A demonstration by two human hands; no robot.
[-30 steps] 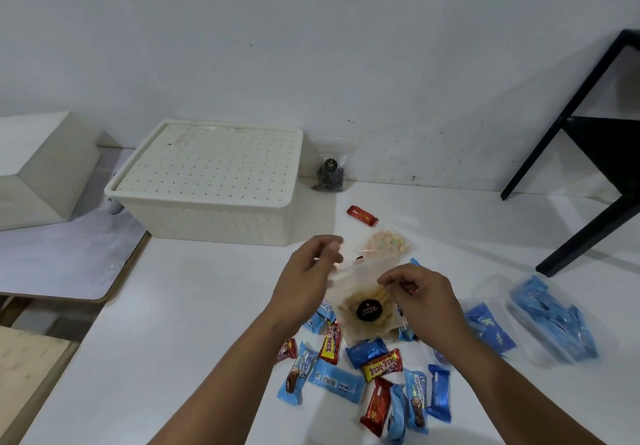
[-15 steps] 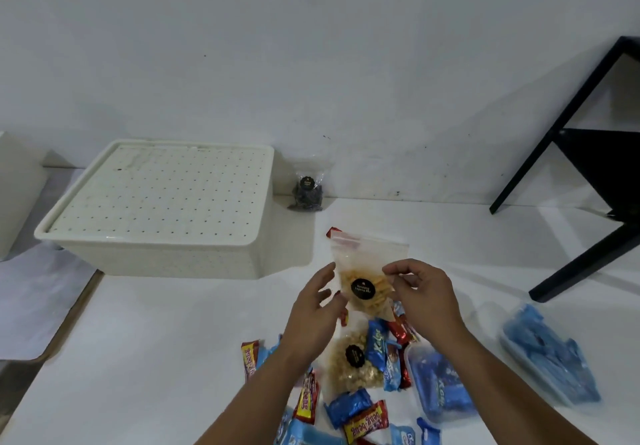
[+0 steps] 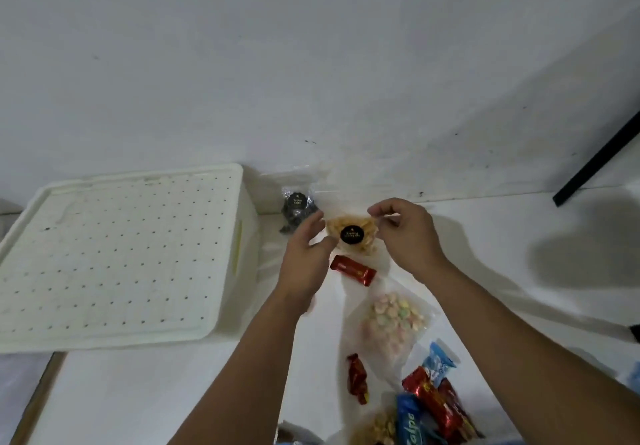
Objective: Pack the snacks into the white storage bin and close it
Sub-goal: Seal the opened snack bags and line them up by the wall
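The white storage bin (image 3: 242,247) stands at the left with its perforated lid (image 3: 114,254) on. Both hands hold a clear bag of yellow chips with a round black label (image 3: 351,233) above the table, to the right of the bin. My left hand (image 3: 306,257) grips the bag's left edge and my right hand (image 3: 405,233) pinches its upper right corner. Behind it, a clear bag of dark snacks (image 3: 298,207) leans against the wall.
On the white table lie a red candy bar (image 3: 353,269), a clear bag of pastel puffs (image 3: 393,320), a small red candy (image 3: 356,377) and several red and blue wrapped snacks (image 3: 429,406) at the bottom edge. A black frame leg (image 3: 595,164) slants at the right.
Both hands have carried the chip bag up and away from the snack pile toward the wall, nearer the bin. The view has shifted forward and to the left.
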